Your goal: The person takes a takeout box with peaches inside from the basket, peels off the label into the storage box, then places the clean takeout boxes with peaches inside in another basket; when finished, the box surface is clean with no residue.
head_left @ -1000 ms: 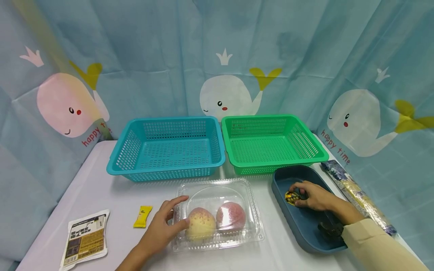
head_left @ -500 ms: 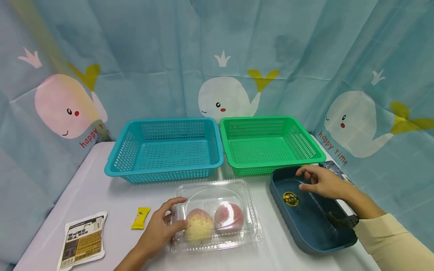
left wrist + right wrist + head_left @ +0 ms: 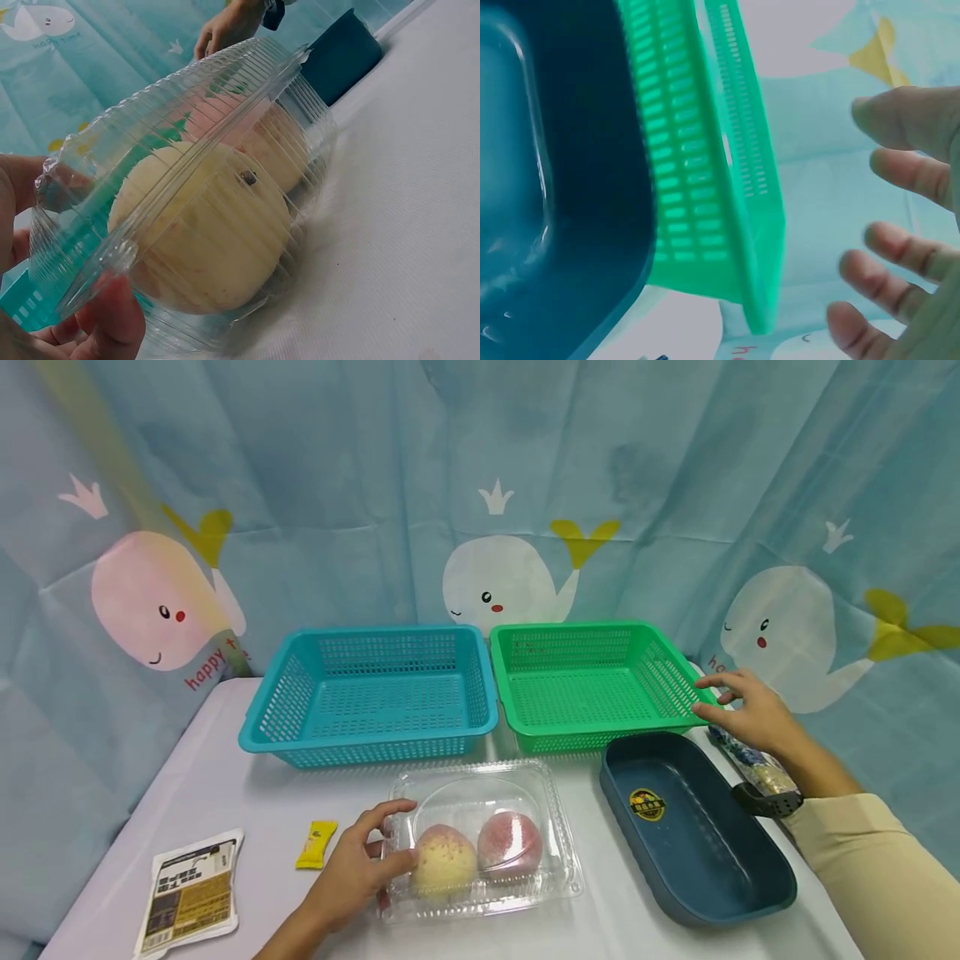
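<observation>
A clear plastic clamshell box lies on the white table, holding a yellowish bun and a pink bun. My left hand grips the box's left side, thumb toward the near edge and fingers along the far part. In the left wrist view, the fingertips lie against the box's rim. My right hand hangs in the air by the right end of the green basket, fingers spread and holding nothing. Below it is a dark blue tray with a round black-and-yellow sticker.
A blue basket stands beside the green one at the back. On the left lie a small yellow packet and a white-and-brown pouch. A long patterned package lies right of the tray, partly under my right arm.
My right hand has lifted out of the dark blue tray and moved up and right, beside the green basket. My left hand stays on the clamshell box.
</observation>
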Available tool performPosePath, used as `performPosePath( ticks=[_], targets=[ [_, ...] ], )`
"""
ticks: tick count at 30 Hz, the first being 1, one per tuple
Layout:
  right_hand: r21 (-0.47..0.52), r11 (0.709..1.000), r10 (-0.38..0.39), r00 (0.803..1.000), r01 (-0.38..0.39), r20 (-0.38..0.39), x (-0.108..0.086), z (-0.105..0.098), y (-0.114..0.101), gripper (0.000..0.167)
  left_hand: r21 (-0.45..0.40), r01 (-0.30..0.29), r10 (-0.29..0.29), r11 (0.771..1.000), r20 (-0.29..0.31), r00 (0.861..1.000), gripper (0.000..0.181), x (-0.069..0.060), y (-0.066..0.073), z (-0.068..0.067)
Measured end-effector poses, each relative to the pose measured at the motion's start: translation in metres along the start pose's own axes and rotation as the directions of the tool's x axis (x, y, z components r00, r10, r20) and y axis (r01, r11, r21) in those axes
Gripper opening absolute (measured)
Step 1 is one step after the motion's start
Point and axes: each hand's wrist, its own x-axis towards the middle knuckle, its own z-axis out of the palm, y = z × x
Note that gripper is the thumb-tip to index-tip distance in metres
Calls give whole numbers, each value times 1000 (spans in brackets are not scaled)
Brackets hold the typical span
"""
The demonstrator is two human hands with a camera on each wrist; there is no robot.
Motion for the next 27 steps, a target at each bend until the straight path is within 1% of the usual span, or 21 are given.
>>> performPosePath(
  ticks=[4,8,12,15,18,21,24,27],
  targets=[
    [-5,1000,28,1000,-28,0,4,2,6,48,-3,7,-7,1000,-1,1000,58,-1,-1,1],
    [-6,998,56,998,-56,15,7,5,13,53,-1,11,-11,1000,-18,1000,57,-1,-1,2],
    [-19,994,109,992,-108,71,9,9,25,60,-8,14,-14,1000,-46,999,56,-1,-2,3],
    [-24,987,158,979,-156,129,8,13,36,66,-30,7,-9,1000,-66,998,56,0,-3,6],
    [-13,981,192,962,-193,193,7,18,45,70,-70,-7,1,998,-87,996,57,2,-2,8],
    [-8,978,205,950,-209,236,5,22,50,71,-102,-19,8,995,-107,994,58,3,-1,9],
    [-14,979,203,949,-205,240,4,25,52,70,-112,-45,32,993,-117,993,58,3,1,9],
    [-22,979,200,952,-201,231,5,26,51,71,-144,-87,72,986,-109,991,58,2,6,8]
  ],
)
